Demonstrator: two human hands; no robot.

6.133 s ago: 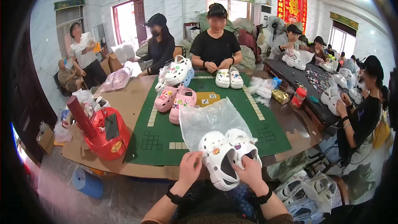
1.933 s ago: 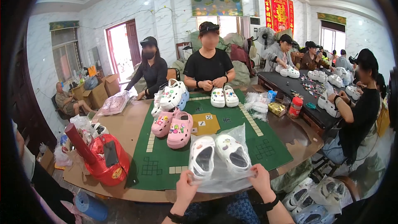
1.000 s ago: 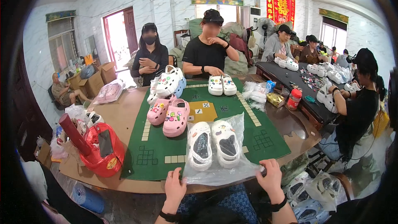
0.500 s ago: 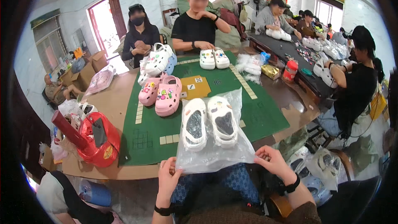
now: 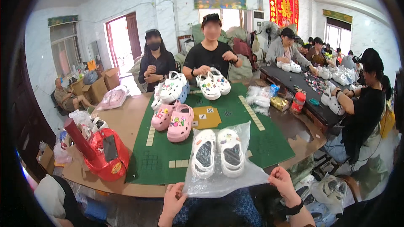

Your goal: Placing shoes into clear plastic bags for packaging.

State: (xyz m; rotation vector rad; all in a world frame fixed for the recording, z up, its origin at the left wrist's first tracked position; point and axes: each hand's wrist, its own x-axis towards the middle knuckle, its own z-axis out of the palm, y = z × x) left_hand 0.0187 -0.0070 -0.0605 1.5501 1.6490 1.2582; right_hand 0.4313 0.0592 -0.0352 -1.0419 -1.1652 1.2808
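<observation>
The brown wooden counter [image 5: 122,126] carried a green felt mat [image 5: 269,143]. Over the mat's near edge stretched a clear plastic bag [image 5: 223,187], white foam clogs [image 5: 230,155] apparently inside. Just this side of the mat, left hand [image 5: 173,199] and right hand [image 5: 283,183] each had a pinching grip on a bag corner, likely to pull it taut.

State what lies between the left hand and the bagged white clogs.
In the head view, the near end of the clear bag lies between the left hand and the white clogs.
</observation>
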